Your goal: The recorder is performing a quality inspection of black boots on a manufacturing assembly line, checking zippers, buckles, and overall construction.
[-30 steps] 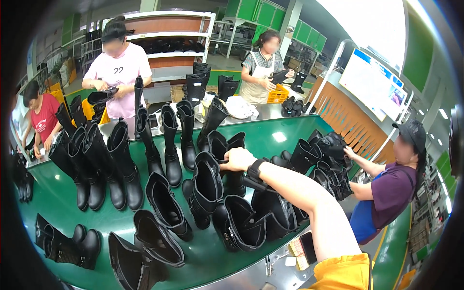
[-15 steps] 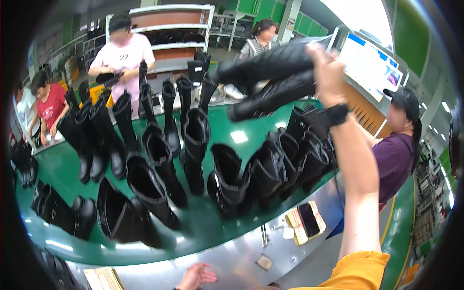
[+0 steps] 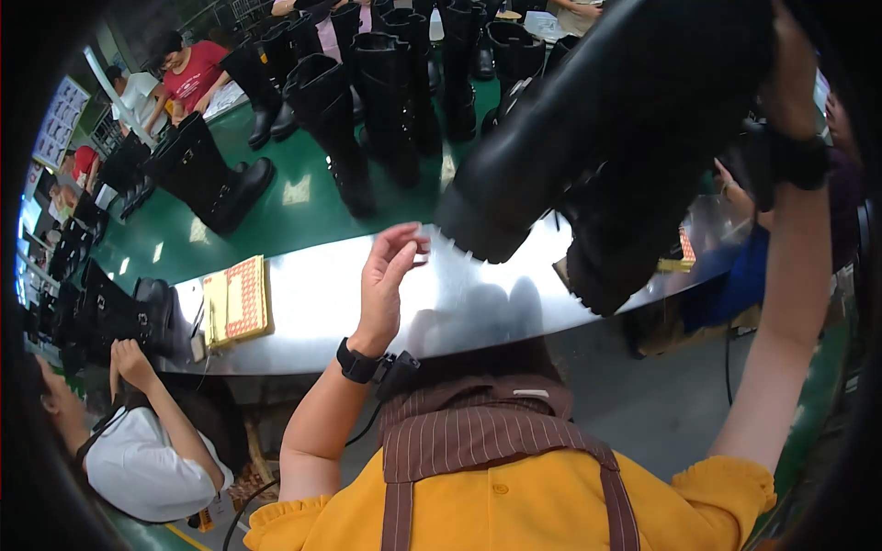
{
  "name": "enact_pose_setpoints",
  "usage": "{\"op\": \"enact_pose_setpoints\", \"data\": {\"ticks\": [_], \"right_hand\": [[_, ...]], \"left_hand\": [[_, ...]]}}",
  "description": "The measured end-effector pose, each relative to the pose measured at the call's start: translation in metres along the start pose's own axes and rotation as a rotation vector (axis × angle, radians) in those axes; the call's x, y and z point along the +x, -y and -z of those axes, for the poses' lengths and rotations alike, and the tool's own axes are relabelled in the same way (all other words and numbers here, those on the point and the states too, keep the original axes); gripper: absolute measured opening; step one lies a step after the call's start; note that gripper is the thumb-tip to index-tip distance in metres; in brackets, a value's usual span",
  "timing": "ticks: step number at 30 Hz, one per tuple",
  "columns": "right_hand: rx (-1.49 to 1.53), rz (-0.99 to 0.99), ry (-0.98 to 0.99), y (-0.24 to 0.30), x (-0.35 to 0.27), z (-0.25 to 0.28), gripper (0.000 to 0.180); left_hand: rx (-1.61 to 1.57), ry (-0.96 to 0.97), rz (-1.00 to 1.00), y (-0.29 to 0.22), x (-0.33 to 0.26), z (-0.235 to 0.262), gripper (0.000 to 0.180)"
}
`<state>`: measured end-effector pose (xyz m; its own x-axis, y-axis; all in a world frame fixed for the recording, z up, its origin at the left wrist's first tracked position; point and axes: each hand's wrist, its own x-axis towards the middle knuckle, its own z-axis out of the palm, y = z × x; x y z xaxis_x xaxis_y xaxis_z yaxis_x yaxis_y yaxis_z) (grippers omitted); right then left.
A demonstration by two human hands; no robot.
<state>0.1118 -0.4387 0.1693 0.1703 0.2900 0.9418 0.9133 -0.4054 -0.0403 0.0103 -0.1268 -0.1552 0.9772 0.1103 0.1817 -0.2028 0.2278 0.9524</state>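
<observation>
A pair of tall black boots [image 3: 597, 119] hangs in front of me, toes pointing down and to the left, with ridged soles showing at the lower edge. My right hand [image 3: 792, 87] is closed on their upper end; the boots and the dark rim of the view partly hide its fingers. My left hand [image 3: 390, 280] is raised over the metal table edge [image 3: 322, 321], fingers apart and nothing in it. Its fingertips are close to the nearer boot's toe; whether they touch it I cannot tell.
Several black boots stand on the green table [image 3: 216, 243], among them a buckled boot [image 3: 207, 174]. A yellow and red-checked pad [image 3: 241, 298] lies on the metal edge. A person in white [image 3: 156, 459] sits at my left; a person in red [image 3: 196, 75] works across the table.
The pair of boots has come nearer to me and lower, still in my right hand. My left hand has risen toward the toes. My view has tipped down and shifted left.
</observation>
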Motion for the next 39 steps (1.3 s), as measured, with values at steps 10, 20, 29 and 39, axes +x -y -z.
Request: {"op": "enact_pose_setpoints", "data": {"ticks": [10,20,29,39], "right_hand": [[0.198,-0.07,0.237,0.067,-0.133,-0.09,0.021],[0.241,-0.845,0.134,0.112,-0.291,-0.082,0.113],[0.129,-0.965,0.234,0.066,-0.37,-0.107,0.053],[0.414,-0.997,0.39,0.129,-0.345,-0.16,0.03]], "left_hand": [[0.434,0.253,-0.241,-0.005,-0.07,-0.021,0.103],[0.512,-0.187,-0.358,0.046,-0.056,-0.047,0.049],[0.445,-0.204,-0.303,0.056,-0.03,0.0,0.025],[0.248,-0.315,-0.258,0.052,-0.035,0.022,0.051]]}}
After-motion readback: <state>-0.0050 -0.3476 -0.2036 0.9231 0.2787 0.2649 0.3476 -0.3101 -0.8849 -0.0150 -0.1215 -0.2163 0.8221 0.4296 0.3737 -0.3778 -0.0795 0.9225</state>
